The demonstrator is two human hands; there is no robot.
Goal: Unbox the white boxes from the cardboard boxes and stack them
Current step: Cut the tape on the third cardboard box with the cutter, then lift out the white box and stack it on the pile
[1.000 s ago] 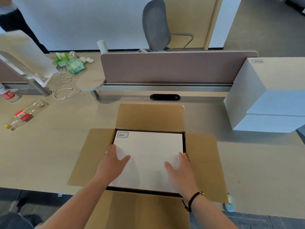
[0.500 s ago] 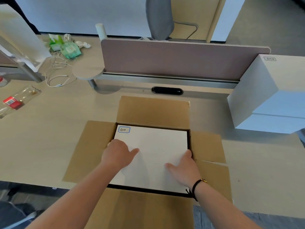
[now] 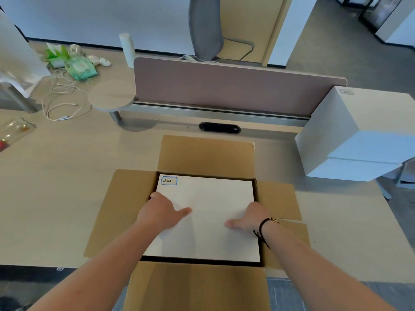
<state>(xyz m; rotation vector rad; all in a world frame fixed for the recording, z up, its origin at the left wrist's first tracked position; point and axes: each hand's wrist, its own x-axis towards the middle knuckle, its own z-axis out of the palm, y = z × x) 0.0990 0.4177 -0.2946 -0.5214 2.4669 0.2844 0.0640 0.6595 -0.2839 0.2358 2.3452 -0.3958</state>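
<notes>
Two bare forearms reach up from the bottom of the frame into an open cardboard box at lower centre, its four flaps folded flat on the desk. Inside it lies a white box with a blue-edged label (handwritten) at its upper left corner. The left hand grasps the white box's left edge, fingers curled down out of sight between it and the cardboard wall, thumb lying on top. The right hand, with a dark cord on its wrist, grasps the right edge likewise. Farther back at the right of the frame stand two stacked white boxes. Beyond runs a brownish divider panel; cables and green packets lie at upper left.
</notes>
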